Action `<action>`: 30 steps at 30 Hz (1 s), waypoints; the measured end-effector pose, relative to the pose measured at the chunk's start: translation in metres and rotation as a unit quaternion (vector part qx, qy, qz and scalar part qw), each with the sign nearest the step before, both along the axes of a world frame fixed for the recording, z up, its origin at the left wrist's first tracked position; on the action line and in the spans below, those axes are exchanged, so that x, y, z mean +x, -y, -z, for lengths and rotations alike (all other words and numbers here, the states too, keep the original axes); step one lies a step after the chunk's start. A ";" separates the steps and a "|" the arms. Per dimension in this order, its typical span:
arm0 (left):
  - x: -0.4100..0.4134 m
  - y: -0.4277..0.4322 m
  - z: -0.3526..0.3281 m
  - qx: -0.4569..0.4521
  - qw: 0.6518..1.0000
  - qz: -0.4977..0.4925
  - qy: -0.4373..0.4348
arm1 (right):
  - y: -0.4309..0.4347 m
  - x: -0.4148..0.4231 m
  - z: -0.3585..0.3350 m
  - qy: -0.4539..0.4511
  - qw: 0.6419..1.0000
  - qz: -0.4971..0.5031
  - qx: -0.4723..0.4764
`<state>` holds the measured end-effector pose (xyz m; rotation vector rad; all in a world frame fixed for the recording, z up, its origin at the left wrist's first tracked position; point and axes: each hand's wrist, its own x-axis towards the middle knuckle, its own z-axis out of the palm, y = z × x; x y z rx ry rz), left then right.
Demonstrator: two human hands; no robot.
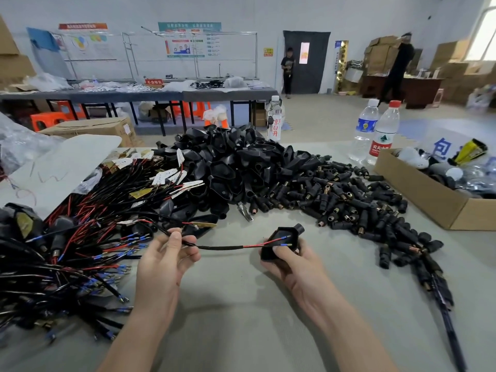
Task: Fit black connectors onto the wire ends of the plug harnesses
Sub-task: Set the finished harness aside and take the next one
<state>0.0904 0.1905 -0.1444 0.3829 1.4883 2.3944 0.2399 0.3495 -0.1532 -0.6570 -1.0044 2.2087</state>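
Stretching level above the near surface (241, 304), a harness wire (220, 247) is pinched in the curled fingers (175, 237) of the left hand (161, 264), apparently so its blue-tipped ends (285, 237) can be fed into the black connector (279, 231) gripped, open side up, by the fingers of the right hand (292, 267).

On the table (241, 304), a harness (220, 247) stretches from the left hand (163, 261), which pinches it, to the connector shell (279, 240) held in the right hand (292, 264). A heap of harnesses (80, 237) fills the left side. Behind the hands rises a pile of shells (230, 167), with barrel connectors (335, 194) spread to its right (some trail toward the front). A cardboard box (418, 191) stands far right, two water bottles (384, 135) just behind its left corner, and a third bottle (275, 119) behind the pile.
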 end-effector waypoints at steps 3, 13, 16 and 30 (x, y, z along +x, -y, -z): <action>0.000 0.000 0.001 0.005 1.000 -0.008 0.013 | 0.002 0.001 -0.001 -0.003 1.000 0.004 0.018; 0.012 -0.004 -0.005 0.033 0.998 -0.017 0.051 | 0.004 0.002 -0.005 -0.027 0.999 -0.034 -0.009; 0.013 -0.006 -0.006 0.035 0.998 -0.018 0.054 | 0.004 0.002 -0.004 -0.040 0.998 -0.044 -0.017; 0.005 -0.003 -0.005 0.038 0.997 -0.055 0.042 | 0.004 -0.004 0.000 -0.041 0.997 -0.054 -0.041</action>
